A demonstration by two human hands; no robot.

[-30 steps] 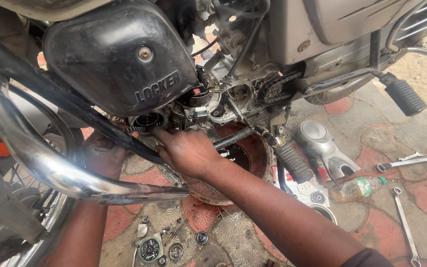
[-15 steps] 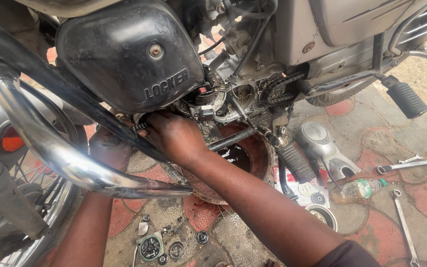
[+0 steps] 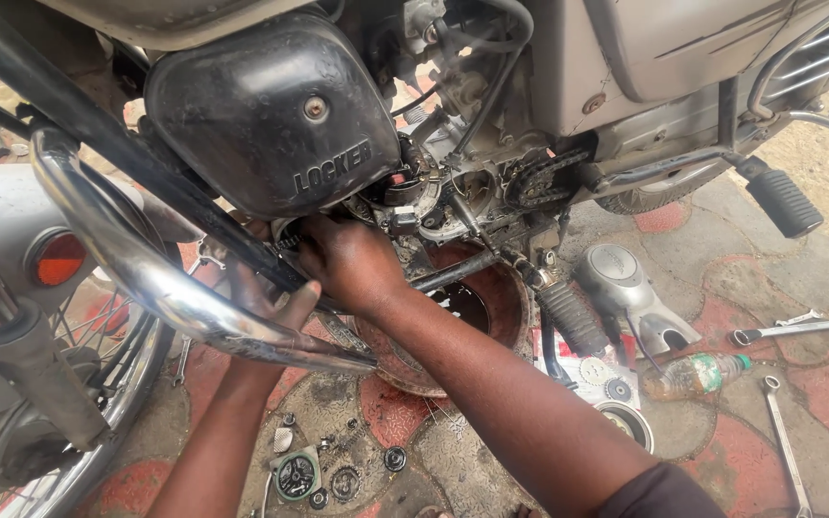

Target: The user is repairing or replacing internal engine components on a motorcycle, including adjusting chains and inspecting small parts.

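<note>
The right hand (image 3: 352, 264) reaches in just below the glossy black plastic side box (image 3: 271, 115) of the motorcycle, its fingers curled and pressed together on a small dark round part (image 3: 288, 237) at the lower edge of that box; what exactly they pinch is hidden by the knuckles. The left hand (image 3: 275, 317) comes up from under the curved chrome guard pipe (image 3: 146, 269), below the black box. Its fingers are stretched up behind the pipe, probably to support the same part from beneath, but I cannot tell if it grips anything.

To the right of the box the engine is open, with the bare drive chain (image 3: 544, 177) showing. Further right, on the patterned floor (image 3: 817, 403), lie the removed grey metal cover (image 3: 626, 288) and two steel spanners (image 3: 798, 328).
</note>
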